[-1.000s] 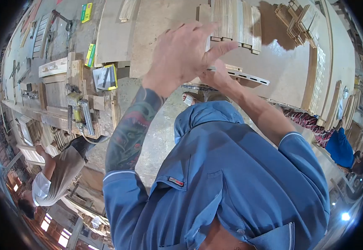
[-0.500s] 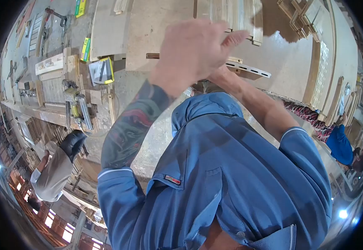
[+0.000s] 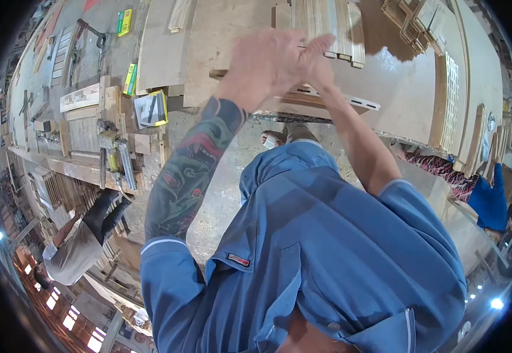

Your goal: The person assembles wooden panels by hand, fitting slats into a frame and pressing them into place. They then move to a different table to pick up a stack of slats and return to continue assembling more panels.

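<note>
My left hand [image 3: 265, 62], on a tattooed forearm, is raised in front of me with flat fingers, slightly blurred. My right hand [image 3: 321, 67] meets it, fingertips touching, palm against palm; nothing shows between them. Behind the hands lies a large pale board [image 3: 403, 82] with a stack of wooden slats [image 3: 329, 23] on it. A white slotted strip [image 3: 353, 102] rests near the board's edge, just below the hands. The right palm is mostly hidden by the left hand.
A workbench on the left carries a power tool [image 3: 116, 157], yellow boxes [image 3: 130, 79] and wood offcuts. One person bends at the lower left [image 3: 76, 250]; another in blue sits at the right edge [image 3: 491, 200]. My sandalled foot [image 3: 272, 139] stands on the concrete floor.
My right hand has left the white slotted strip and risen to meet my left hand. The left hand has shifted slightly right and its fingers have closed together.
</note>
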{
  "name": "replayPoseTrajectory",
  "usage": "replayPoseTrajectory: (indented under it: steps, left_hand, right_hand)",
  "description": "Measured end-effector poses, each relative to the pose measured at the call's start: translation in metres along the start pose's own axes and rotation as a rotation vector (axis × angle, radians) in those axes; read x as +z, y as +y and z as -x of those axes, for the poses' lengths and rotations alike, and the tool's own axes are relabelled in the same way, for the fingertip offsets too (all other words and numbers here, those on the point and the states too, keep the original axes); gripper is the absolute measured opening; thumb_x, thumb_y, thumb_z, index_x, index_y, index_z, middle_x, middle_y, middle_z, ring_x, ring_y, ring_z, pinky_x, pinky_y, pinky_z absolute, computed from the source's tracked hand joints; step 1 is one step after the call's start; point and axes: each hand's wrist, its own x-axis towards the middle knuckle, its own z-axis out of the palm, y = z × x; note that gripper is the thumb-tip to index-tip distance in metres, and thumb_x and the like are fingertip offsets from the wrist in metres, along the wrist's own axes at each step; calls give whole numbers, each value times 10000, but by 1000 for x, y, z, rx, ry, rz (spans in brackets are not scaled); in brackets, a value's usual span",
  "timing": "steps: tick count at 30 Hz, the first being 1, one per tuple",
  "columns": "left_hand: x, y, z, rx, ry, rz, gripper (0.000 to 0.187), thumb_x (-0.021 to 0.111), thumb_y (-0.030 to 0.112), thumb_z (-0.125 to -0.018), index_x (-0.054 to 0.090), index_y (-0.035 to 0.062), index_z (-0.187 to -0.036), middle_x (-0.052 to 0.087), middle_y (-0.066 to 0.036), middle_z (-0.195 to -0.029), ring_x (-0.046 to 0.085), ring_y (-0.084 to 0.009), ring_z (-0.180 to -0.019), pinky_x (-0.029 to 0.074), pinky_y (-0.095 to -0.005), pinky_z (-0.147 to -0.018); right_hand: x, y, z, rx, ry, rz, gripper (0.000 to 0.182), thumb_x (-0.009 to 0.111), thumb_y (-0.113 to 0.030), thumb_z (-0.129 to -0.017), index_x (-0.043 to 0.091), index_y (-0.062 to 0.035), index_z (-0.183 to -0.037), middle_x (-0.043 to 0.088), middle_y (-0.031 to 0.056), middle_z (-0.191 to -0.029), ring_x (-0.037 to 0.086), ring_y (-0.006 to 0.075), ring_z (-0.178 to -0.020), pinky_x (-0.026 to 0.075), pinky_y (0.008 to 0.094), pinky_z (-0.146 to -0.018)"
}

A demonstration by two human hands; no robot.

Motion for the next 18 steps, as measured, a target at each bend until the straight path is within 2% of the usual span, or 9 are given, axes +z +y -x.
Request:
replayPoseTrajectory:
  steps: [1,2,4,6,8,9,11,14,18]
  left_hand:
    - [-1,0,-2,-17,27,-60,688,363,712,-950,765,155,-993,700,-122,-739,685,-348,-772,529,-460,-697]
    - [-2,0,-3,-32,58,-121,695,366,722,-944,765,155,-1001,705,-120,-750,686,-348,-779,528,-460,-707]
    - [0,-3,-1,-55,68,-134,708,365,733,-937,764,152,-1005,706,-123,-757,687,-350,-790,528,-463,-710]
    - [1,-3,2,-78,69,-141,720,365,745,-931,762,149,-1010,707,-127,-764,688,-352,-801,528,-465,-713]
    - [-3,1,5,-143,47,-51,706,374,739,-930,762,157,-1026,716,-137,-810,689,-352,-847,532,-461,-730]
    - [-2,0,5,-135,55,-51,706,374,739,-930,762,157,-1026,716,-137,-810,689,-352,-847,532,-461,-730]
    - [3,-4,5,-93,134,-42,688,385,729,-929,757,163,-1047,719,-143,-852,686,-357,-887,532,-463,-761]
    - [-1,1,5,-150,103,-12,661,382,708,-942,753,173,-1056,719,-139,-861,682,-364,-896,528,-464,-788]
    - [1,-1,4,-108,121,-23,636,376,683,-957,750,179,-1060,719,-136,-858,680,-369,-894,524,-471,-790]
  right_hand:
    - [7,-15,1,239,158,84,522,659,-306,-847,556,23,-1239,673,244,-1069,655,390,-954,514,477,-838]
    - [30,-9,-4,238,164,77,522,659,-306,-847,556,23,-1239,673,244,-1069,655,390,-954,514,477,-838]
    - [79,-1,-19,-63,761,375,571,670,-372,-836,543,42,-1209,670,244,-1047,658,381,-936,513,479,-850]
    - [87,6,-33,15,832,324,536,670,-384,-847,544,46,-1141,669,212,-1014,656,371,-968,512,462,-853]
    - [83,46,-61,-81,256,0,457,623,-376,-906,562,40,-1085,666,189,-989,648,363,-941,505,428,-870]
    - [69,42,-54,-85,267,4,457,623,-376,-906,562,40,-1085,666,189,-989,648,363,-941,505,428,-870]
    - [30,22,-26,-86,285,-444,374,627,-315,-936,591,44,-1036,685,152,-980,660,286,-898,512,374,-836]
    - [0,21,38,-222,167,-612,343,640,-269,-945,631,47,-1077,709,123,-984,660,184,-891,512,329,-817]
    - [12,43,53,-273,26,-602,352,679,-262,-923,664,34,-1113,726,107,-1005,650,113,-922,511,297,-800]
